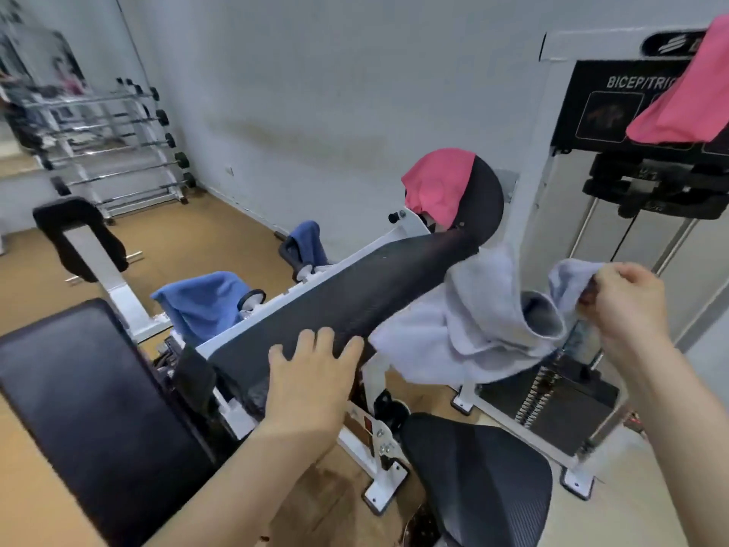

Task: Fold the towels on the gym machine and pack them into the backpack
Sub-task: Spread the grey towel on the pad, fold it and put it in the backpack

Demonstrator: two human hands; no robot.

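A pale grey towel [465, 329] hangs off the right end of the machine's long black arm pad [355, 294]. My right hand [623, 305] is closed on one corner of that towel, holding it up to the right of the pad. My left hand [311, 373] rests flat with fingers spread on the pad's near edge, just left of the towel. A pink towel [438, 183] drapes over the curved pad behind, and another pink towel [686, 92] hangs on the weight-stack frame. Two blue towels [201, 302] [311, 240] cover the handles at the left. No backpack is in view.
The black seat [477, 479] is below me and a black bench pad [90, 412] is at the lower left. The weight stack [552, 404] stands at the right. A rack of barbells [114, 144] lines the far left wall beside a mirror.
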